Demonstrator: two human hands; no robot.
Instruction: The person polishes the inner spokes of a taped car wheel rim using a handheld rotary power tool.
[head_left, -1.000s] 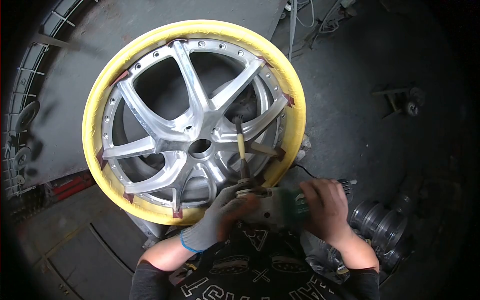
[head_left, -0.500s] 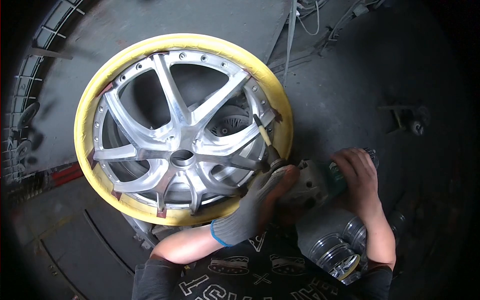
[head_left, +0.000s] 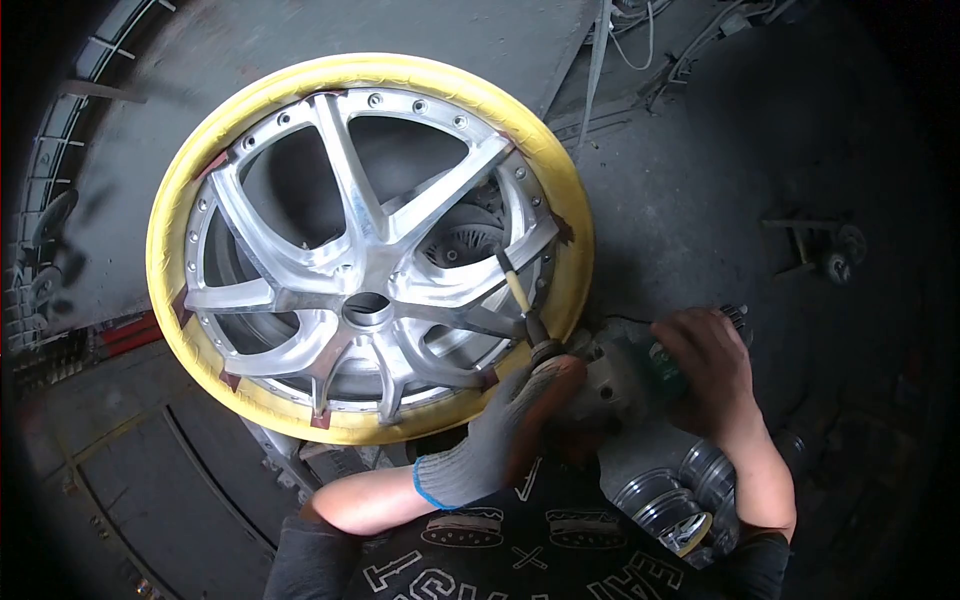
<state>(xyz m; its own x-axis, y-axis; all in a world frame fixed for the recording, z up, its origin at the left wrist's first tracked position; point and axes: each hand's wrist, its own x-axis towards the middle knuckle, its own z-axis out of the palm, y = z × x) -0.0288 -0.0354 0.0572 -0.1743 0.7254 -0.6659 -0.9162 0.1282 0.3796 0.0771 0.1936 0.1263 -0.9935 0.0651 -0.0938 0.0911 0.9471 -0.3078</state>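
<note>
A silver alloy wheel (head_left: 370,215) with yellow tape (head_left: 172,215) around its rim fills the middle of the view, face up. My left hand (head_left: 495,430), in a grey knit glove with a blue cuff, is wrapped round the front of a die grinder (head_left: 605,375). My bare right hand (head_left: 708,370) grips the grinder's green rear body. From its nose a thin spindle with a dark abrasive tip (head_left: 505,262) reaches over the right-hand spoke; whether it touches the metal, I cannot tell. Part of the grinder is hidden by my hands.
Other wheels (head_left: 650,500) stand on the floor at lower right. A small metal stand (head_left: 800,250) is at far right, cables (head_left: 650,40) run along the top, and a wire rack (head_left: 55,165) lines the left. Small dark red pieces (head_left: 322,415) sit between spokes and tape.
The grinder's tip has moved slightly left and down along the right-hand spoke, with both hands still around the tool. The view has shifted a little.
</note>
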